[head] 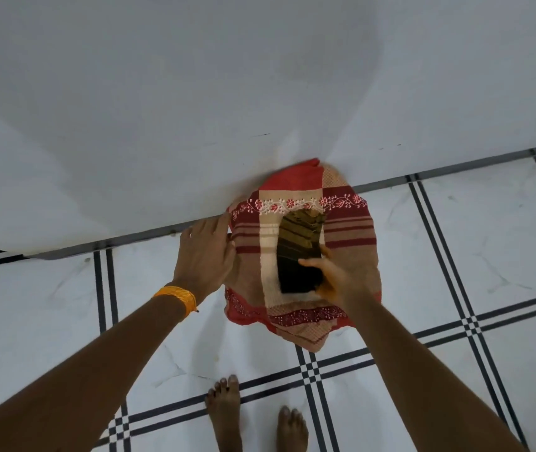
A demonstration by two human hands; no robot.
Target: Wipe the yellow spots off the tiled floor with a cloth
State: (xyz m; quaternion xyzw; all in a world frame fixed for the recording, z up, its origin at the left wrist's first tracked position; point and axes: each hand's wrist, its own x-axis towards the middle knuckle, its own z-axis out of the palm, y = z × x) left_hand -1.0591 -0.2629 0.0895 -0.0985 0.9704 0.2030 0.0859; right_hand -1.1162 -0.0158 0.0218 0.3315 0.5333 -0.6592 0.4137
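Observation:
A red and beige patterned cloth (351, 243) lies spread on the white tiled floor (455, 243), its far edge bunched against the wall. On its middle rests a dark olive folded cloth (299, 243). My right hand (335, 278) grips the near end of that folded cloth, thumb on top; the hand carries a yellowish stain. My left hand (206, 252), an orange bangle at its wrist, lies palm down at the patterned cloth's left edge by the wall base, fingers stretched out. No distinct yellow spot shows on the bare tiles.
A white wall (195, 109) fills the upper half, meeting the floor along a dark skirting line (439, 171). Black double lines cross the tiles. My two bare feet (224, 409) stand just behind the cloth.

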